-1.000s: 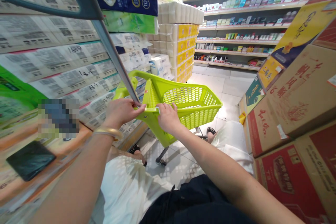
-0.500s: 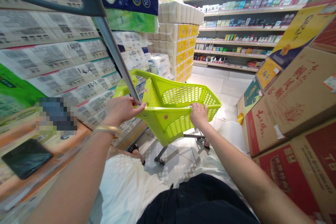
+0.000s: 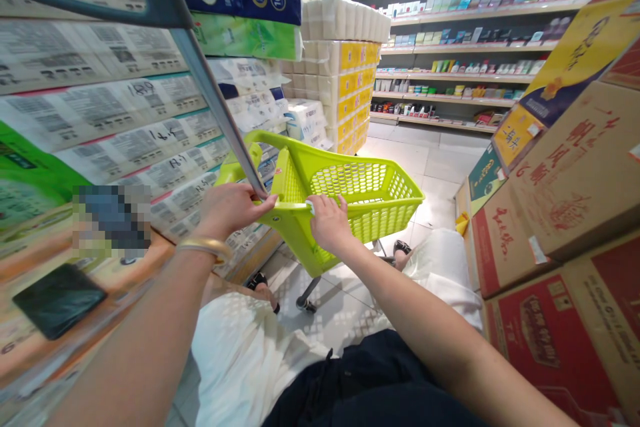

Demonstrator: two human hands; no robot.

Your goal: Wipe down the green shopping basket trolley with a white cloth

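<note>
A lime-green plastic shopping cart (image 3: 370,197) stands on the tiled floor in front of me, its basket bare inside. My left hand (image 3: 231,208), with a gold bangle on the wrist, is closed around the base of the cart's grey metal handle pole (image 3: 215,103), which slants up to the left. My right hand (image 3: 327,221) grips the near rim of the green basket, fingers curled over the edge. My legs in white trousers show below the cart.
Stacked tissue and paper packs (image 3: 115,113) line the left side. Red and brown cardboard boxes (image 3: 565,213) are piled on the right. Toilet-roll stacks (image 3: 350,73) and product shelves (image 3: 460,47) stand ahead across the tiled aisle (image 3: 430,167). A dark phone (image 3: 57,300) lies on a box lower left.
My right hand slid from the basket rim's right part back to the rim near the handle. The left hand stayed on the pole.
</note>
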